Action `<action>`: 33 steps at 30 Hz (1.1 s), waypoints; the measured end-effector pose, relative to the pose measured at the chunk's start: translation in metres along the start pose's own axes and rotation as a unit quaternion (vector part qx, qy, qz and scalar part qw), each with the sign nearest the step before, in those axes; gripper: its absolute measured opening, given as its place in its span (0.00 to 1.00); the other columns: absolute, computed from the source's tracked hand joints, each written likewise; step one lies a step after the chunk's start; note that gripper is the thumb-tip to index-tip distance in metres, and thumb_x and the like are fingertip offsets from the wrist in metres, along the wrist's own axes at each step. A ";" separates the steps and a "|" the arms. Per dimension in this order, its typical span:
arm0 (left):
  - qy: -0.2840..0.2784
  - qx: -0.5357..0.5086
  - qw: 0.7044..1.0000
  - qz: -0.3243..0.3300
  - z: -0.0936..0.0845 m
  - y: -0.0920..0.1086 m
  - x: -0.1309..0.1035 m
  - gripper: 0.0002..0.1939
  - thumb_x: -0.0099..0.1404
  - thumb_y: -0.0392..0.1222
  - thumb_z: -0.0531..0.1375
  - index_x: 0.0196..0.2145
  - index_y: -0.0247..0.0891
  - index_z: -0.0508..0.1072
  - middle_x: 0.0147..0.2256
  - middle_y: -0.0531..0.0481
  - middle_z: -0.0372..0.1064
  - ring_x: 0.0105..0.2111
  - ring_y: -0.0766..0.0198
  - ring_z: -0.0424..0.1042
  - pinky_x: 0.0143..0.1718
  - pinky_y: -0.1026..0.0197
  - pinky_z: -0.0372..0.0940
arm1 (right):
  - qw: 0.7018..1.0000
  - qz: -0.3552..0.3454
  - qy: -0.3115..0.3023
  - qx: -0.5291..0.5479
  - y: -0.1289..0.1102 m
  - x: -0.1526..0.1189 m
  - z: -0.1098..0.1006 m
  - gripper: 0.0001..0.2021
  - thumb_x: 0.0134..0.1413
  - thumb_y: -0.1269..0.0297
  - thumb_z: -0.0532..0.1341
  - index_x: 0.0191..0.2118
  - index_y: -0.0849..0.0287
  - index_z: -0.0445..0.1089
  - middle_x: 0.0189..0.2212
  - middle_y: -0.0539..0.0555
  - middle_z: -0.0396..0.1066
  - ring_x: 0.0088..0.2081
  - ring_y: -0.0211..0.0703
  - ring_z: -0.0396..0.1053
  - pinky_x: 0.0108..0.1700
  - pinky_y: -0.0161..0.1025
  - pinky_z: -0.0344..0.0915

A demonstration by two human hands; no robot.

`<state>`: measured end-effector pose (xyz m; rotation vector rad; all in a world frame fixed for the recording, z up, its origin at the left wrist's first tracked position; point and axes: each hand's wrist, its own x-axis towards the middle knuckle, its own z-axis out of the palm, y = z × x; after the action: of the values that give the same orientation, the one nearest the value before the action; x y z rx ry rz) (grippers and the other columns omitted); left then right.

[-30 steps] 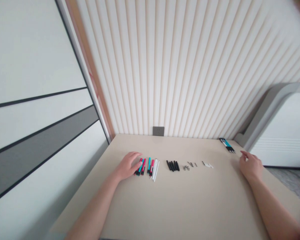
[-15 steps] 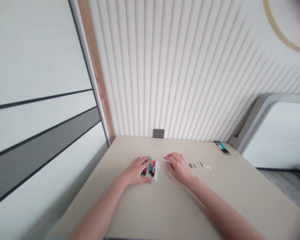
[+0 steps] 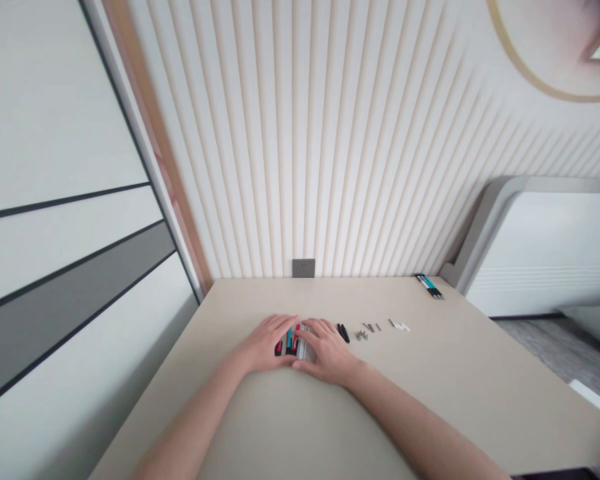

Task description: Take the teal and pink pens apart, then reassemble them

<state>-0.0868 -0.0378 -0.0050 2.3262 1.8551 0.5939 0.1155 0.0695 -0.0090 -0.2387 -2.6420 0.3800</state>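
Observation:
Curved around the left side of a row of pen parts, my left hand (image 3: pixel 266 343) lies on the table with its thumb and fingers apart. Facing it, my right hand (image 3: pixel 331 349) arches over the row's right side, thumb spread from the fingers. Between the hands lie a blue pen barrel (image 3: pixel 289 339), a red pen barrel (image 3: pixel 296 339) with a black lower end, and thin white refills (image 3: pixel 303 348). Fingers partly cover these parts. Whether the fingertips press on them, I cannot tell. Just right of my right hand are black pen grips (image 3: pixel 343 333).
Small metallic pieces (image 3: pixel 362 335) lie further right on the beige table (image 3: pixel 270 427), then small white pieces (image 3: pixel 401 326). Blue, white and black pens (image 3: pixel 430 287) rest near the back right corner. A ribbed wall with a socket (image 3: pixel 303 268) stands behind; a cabinet (image 3: pixel 80 320) borders the left.
My right hand has moved left and down to the row of pen parts, uncovering the black grips. My left hand stays beside the row. The camera view has shifted right.

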 end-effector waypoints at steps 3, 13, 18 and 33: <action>0.007 -0.017 1.000 -0.001 0.002 -0.002 -0.002 0.41 0.58 0.55 0.64 0.64 0.45 0.54 0.61 0.43 0.58 0.60 0.50 0.58 0.62 0.47 0.53 | 1.000 0.000 -0.011 0.001 0.001 0.003 0.001 0.35 0.50 0.37 0.59 0.58 0.56 0.64 0.54 0.61 0.64 0.55 0.55 0.60 0.59 0.53 0.53; -0.022 -0.035 0.999 -0.009 -0.001 0.002 -0.004 0.40 0.60 0.62 0.60 0.63 0.43 0.56 0.60 0.42 0.59 0.59 0.51 0.59 0.61 0.49 0.55 | 0.999 0.005 -0.038 -0.014 0.006 -0.002 -0.001 0.31 0.55 0.40 0.57 0.58 0.56 0.64 0.54 0.61 0.64 0.57 0.54 0.59 0.62 0.54 0.49; -0.021 -0.023 0.999 -0.006 -0.002 0.001 -0.007 0.46 0.55 0.64 0.63 0.65 0.42 0.53 0.61 0.42 0.58 0.60 0.49 0.57 0.61 0.49 0.54 | 0.999 0.002 -0.043 -0.023 0.008 -0.005 -0.004 0.27 0.58 0.46 0.57 0.58 0.54 0.63 0.56 0.60 0.63 0.58 0.53 0.59 0.63 0.55 0.48; 0.003 -0.018 1.000 0.003 -0.009 0.004 -0.010 0.44 0.56 0.61 0.64 0.64 0.41 0.55 0.58 0.41 0.61 0.58 0.48 0.60 0.60 0.47 0.53 | 0.993 0.042 0.100 -0.041 0.031 -0.004 -0.019 0.11 0.64 0.65 0.54 0.48 0.56 0.70 0.44 0.58 0.73 0.48 0.48 0.67 0.55 0.51 0.59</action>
<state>-0.0877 -0.0497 0.0020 2.3103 1.8265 0.6292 0.1311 0.1023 -0.0043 -0.3947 -2.4588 0.2606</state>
